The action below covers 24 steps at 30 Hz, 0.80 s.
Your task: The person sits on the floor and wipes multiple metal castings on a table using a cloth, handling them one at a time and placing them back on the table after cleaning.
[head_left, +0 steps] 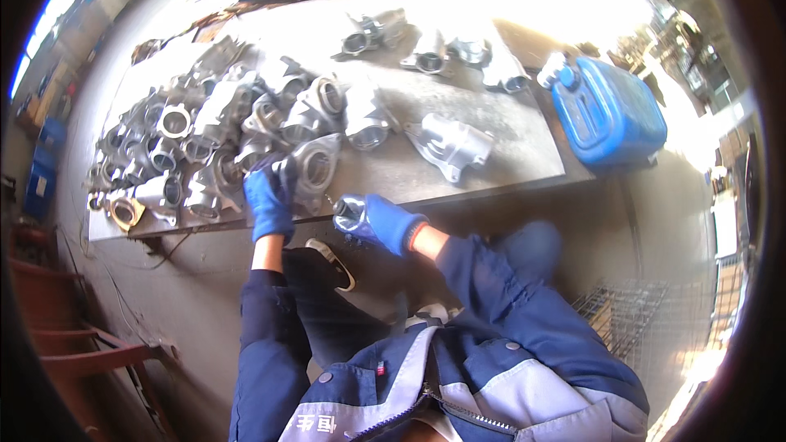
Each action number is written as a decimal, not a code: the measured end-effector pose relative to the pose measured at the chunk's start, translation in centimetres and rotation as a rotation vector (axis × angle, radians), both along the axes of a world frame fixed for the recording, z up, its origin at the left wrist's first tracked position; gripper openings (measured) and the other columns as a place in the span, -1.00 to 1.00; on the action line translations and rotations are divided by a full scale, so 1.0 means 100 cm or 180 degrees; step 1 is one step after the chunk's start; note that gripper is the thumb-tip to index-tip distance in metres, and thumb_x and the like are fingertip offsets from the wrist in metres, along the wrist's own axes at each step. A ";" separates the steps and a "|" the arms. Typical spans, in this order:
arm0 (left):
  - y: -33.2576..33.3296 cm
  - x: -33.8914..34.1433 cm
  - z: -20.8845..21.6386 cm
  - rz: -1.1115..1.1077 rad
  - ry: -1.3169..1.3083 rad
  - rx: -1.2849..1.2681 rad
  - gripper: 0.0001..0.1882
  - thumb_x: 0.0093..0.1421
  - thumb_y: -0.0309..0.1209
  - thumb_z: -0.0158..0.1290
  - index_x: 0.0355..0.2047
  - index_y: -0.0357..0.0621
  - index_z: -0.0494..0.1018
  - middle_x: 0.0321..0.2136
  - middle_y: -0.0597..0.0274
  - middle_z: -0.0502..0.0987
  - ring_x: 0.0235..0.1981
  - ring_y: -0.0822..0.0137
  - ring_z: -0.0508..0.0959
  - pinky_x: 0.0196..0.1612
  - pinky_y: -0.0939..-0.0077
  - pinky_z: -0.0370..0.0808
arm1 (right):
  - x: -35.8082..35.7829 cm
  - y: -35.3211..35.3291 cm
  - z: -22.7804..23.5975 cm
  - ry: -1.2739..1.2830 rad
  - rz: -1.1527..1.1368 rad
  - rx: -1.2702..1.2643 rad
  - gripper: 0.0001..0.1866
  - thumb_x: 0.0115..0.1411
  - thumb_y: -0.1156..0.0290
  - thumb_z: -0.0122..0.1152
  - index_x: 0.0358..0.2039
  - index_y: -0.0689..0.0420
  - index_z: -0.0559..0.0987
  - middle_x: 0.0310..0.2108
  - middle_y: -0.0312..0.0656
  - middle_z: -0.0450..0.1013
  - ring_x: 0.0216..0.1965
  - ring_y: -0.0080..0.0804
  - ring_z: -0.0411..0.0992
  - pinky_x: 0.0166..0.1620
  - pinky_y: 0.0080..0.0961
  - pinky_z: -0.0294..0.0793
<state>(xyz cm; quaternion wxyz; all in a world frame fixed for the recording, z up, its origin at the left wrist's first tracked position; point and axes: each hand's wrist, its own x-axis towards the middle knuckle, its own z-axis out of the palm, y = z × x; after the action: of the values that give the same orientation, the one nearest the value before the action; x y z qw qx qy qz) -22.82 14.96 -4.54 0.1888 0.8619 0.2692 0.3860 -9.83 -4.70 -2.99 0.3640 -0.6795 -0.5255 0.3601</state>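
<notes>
My left hand [270, 198], in a blue work glove with a dark-coated palm, is closed on the left side of a flanged metal casting [315, 170] at the table's front edge. The casting stands tilted, its round opening facing up toward me. Just right of it and past the edge, my right hand [372, 221] in a matching glove is closed. A thin tip seems to stick out toward the casting, but the fingers hide what they hold. Beyond my hands lie another casting [366, 119] and a wide-flanged one [452, 146].
Many similar castings [174, 121] crowd the left half of the metal table [524, 135]. Several more stand along its far side. A blue jerrycan [610, 110] is at the right end. A wire basket [618, 311] sits low right, and a reddish metal frame [98, 356] low left.
</notes>
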 end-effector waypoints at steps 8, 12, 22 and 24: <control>-0.079 0.080 0.053 0.0031 -0.0603 0.0795 -0.45 0.04 -0.31 0.13 0.08 -0.19 0.43 0.02 -0.09 0.49 0.05 -0.09 0.47 0.17 0.08 0.33 | 0.096 -0.174 -0.028 0.1685 -0.2443 0.0039 -0.75 0.30 0.19 0.06 -0.23 0.10 0.56 -0.38 -0.25 0.57 -0.40 -0.47 0.52 -0.36 -0.49 0.49; -0.144 0.188 0.065 -0.1646 -0.0256 0.0245 -0.63 0.17 -0.37 0.02 0.00 -0.15 0.47 0.04 -0.12 0.48 0.05 -0.14 0.46 0.11 0.12 0.40 | 0.141 -0.185 -0.009 -0.1936 -0.2212 -0.0673 -0.76 0.31 0.28 -0.02 -0.24 0.07 0.60 -0.31 -0.16 0.60 -0.30 -0.31 0.56 -0.27 -0.31 0.50; -0.174 0.265 0.037 -0.1930 0.1234 0.0341 -0.61 0.26 -0.11 -0.12 -0.44 -0.08 0.58 -0.51 -0.05 0.55 -0.40 -0.10 0.56 -0.31 0.11 0.45 | 0.148 -0.143 -0.065 -0.3260 -0.2065 -0.1198 -0.83 0.11 0.39 0.10 -0.46 -0.03 0.67 -0.48 -0.24 0.60 -0.41 -0.30 0.59 -0.44 -0.24 0.43; -0.171 0.258 0.027 -0.1948 0.1058 0.0309 -0.61 0.25 -0.13 -0.12 -0.38 -0.06 0.63 -0.49 -0.02 0.59 -0.41 -0.08 0.58 -0.31 0.16 0.48 | 0.132 -0.142 -0.064 -0.2821 -0.1700 -0.1229 -0.85 0.12 0.40 0.10 -0.42 0.03 0.65 -0.48 -0.15 0.59 -0.41 -0.19 0.59 -0.41 -0.18 0.48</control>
<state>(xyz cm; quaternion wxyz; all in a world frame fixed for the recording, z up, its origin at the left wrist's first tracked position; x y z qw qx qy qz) 3.01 -2.10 -1.83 0.2081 0.9617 0.0068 0.1783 3.35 -18.90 -9.42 0.0554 -0.9302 -0.3621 0.0246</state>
